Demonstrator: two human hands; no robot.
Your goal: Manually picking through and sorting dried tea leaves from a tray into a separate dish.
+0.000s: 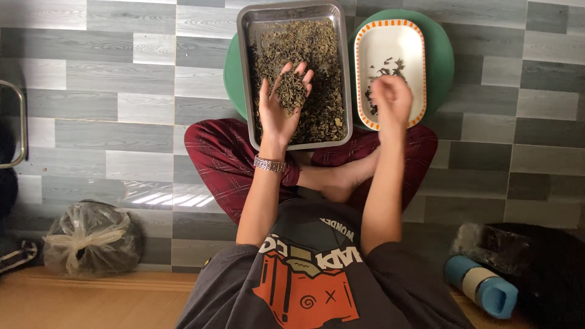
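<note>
I sit cross-legged on the floor. My left hand [281,103] is palm up over a steel tray [244,36] full of dried green leaves [317,55], with a small heap of leaves cupped in the palm. My right hand [390,97] hovers, blurred, fingers pinched together, over the near end of a white oval dish with an orange rim [390,42] that holds a few dark leaf bits. What the right fingers pinch cannot be seen. Both tray and dish rest on a round green tray [442,55].
A knotted clear plastic bag [91,237] lies at my lower left. A blue and white bottle [481,286] lies at my lower right beside a dark bag [536,262]. A metal handle [21,122] shows at the left edge.
</note>
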